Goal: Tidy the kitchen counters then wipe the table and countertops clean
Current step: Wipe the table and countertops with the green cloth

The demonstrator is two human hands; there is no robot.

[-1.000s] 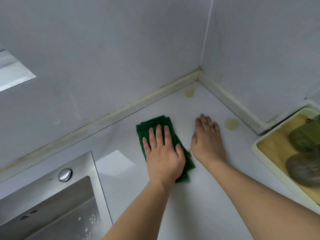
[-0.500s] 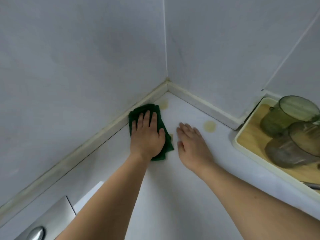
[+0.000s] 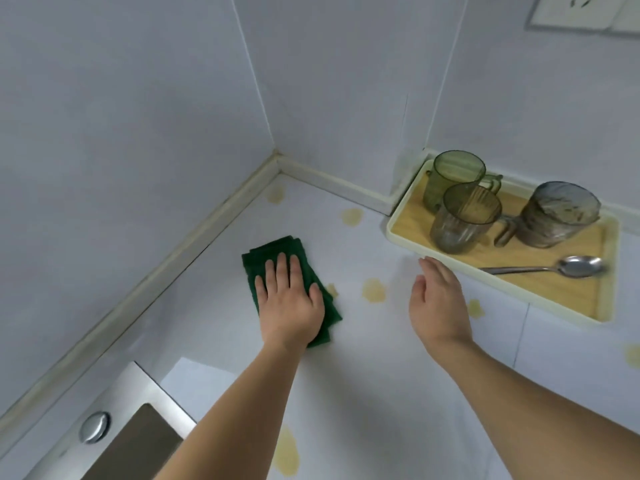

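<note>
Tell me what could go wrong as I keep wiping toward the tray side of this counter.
The right hand hovers close to the tray; a wide sweep could nudge it and tip the glass mugs. Yellow stains lie right of the green cloth under the left hand; one pass may only smear them. The spoon lies loose near the tray's front rim and could slide.

A home kitchen: white countertop (image 3: 381,393) in a tiled corner, steel sink (image 3: 114,441) at one side, tray (image 3: 502,282) of mugs (image 3: 464,216) and a spoon (image 3: 554,268), wall socket (image 3: 581,10).
</note>
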